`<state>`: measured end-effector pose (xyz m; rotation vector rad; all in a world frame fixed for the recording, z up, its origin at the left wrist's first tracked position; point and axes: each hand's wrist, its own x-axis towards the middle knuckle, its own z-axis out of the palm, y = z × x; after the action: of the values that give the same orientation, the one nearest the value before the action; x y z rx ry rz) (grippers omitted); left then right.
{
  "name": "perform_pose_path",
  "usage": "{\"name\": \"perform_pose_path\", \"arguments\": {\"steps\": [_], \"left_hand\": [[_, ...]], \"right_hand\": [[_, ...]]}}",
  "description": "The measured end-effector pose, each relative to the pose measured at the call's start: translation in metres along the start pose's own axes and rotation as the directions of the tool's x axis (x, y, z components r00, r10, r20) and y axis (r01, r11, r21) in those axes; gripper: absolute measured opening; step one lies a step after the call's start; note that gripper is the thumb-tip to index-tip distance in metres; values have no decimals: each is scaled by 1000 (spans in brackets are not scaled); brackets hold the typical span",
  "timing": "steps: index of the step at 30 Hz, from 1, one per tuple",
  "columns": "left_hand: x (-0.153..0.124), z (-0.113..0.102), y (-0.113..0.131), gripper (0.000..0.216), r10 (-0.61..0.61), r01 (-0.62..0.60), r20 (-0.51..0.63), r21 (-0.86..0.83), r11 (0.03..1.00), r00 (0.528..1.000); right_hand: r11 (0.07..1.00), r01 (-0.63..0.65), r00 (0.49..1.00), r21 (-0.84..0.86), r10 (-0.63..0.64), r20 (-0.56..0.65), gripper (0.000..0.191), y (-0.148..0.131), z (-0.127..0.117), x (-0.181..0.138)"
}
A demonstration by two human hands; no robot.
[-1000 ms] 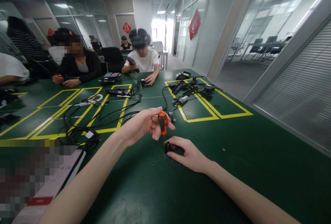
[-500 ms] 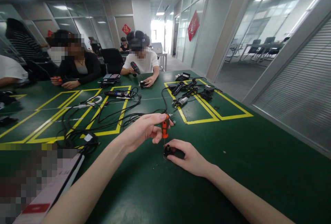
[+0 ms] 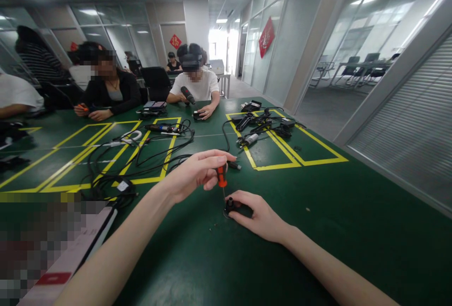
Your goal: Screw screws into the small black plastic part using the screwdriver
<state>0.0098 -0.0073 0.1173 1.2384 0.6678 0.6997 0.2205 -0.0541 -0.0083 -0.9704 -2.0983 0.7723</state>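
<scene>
My left hand (image 3: pixel 197 170) is closed around the top of an orange and black screwdriver (image 3: pixel 221 177). The tool stands nearly upright, its thin metal shaft pointing down at a small black part (image 3: pixel 229 205) with a short round post. Whether the tip sits in a screw cannot be made out. Thumb and fingers of my right hand (image 3: pixel 259 214) pinch that black part from the right and hold it on the green table (image 3: pixel 339 245). A few tiny dark bits lie just left of it.
Black cables (image 3: pixel 141 155) sprawl over the yellow-taped boxes at left. More cables and adapters (image 3: pixel 252 122) fill the taped area ahead. Across the table, a person (image 3: pixel 197 84) holds a power drill (image 3: pixel 187 94); another person (image 3: pixel 109 89) sits further left. A pinkish sheet (image 3: pixel 88 230) lies beside my left forearm.
The fingers of my left hand have shifted on the handle, with the index finger now stretched over its top. The screwdriver leans slightly more left. My right hand stays on the black part.
</scene>
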Motion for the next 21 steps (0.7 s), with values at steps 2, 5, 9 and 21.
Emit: {"name": "perform_pose_path", "arguments": {"steps": [2,5,9,21], "left_hand": [[0,-2,0,44,-8,8,-6,17,1000,1000],[2,-6,-1,47,-50,50,12,23,999,999],[5,-10,-1,46,-88,90,35,-51,995,995],[3,-2,-1,43,2,-2,7,-6,1000,1000]], "right_hand": [[1000,-6,1000,1,6,5,18,0,0,0],[1000,-10,1000,-4,11,4,19,-1,0,1],[1000,-14,1000,4,14,10,18,-2,-1,2],[1000,-15,1000,-2,16,21,17,-2,-1,0]]}}
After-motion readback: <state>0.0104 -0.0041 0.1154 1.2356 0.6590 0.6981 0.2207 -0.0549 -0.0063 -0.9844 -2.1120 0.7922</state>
